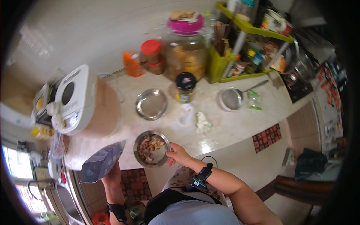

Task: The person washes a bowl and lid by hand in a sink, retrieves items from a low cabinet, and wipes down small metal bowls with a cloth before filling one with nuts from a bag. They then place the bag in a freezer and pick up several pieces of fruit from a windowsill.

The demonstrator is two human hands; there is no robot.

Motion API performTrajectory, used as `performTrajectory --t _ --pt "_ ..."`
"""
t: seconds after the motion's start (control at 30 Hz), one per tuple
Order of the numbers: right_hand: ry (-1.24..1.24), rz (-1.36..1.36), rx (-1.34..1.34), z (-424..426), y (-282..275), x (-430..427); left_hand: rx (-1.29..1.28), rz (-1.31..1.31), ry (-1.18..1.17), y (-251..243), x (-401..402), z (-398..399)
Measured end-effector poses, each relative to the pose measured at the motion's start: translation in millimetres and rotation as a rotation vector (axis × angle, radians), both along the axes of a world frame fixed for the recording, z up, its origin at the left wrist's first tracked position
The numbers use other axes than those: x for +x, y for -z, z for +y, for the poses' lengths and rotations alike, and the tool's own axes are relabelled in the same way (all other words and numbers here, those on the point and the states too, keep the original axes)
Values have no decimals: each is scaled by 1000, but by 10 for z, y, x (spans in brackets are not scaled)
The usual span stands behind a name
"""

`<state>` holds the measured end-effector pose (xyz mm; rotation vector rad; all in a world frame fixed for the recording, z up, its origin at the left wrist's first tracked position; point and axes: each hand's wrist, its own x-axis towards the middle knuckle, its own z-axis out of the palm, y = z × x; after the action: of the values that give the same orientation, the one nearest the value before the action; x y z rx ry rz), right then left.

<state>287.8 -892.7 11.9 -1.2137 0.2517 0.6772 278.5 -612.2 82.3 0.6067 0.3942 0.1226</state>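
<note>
With my right hand I grip the rim of a round metal bowl at the counter's front edge; brown and pale nuts, which look like cashews, lie in it. My left hand holds a grey-purple pouch from below, to the left of the bowl. The pouch's contents are hidden. Behind the bowl an empty round metal dish stands on the counter. A jar with a black lid is to its right, near a crumpled white cloth or paper.
A white bread maker stands at the left. Along the wall are an orange packet, red-lidded jars, a large jar with a magenta lid and a green rack. A sieve rests toward the right.
</note>
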Motion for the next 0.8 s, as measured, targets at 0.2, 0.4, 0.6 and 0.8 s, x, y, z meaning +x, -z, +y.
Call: performTrajectory --t 0.2,0.4,0.6,0.8 --pt "260 -153 83 -979 -589 -486 -66 -1 339 -96 541 -809" --pt "766 -188 0 -2233 -831 -1616 -301 66 758 -109 816 -2414" --pt "1327 -194 5 -3307 -911 -3301 -123 -378 1355 243 394 -4578" --pt "1678 -295 -229 -3996 -762 -4827 911 -853 1532 664 -669 -6631"
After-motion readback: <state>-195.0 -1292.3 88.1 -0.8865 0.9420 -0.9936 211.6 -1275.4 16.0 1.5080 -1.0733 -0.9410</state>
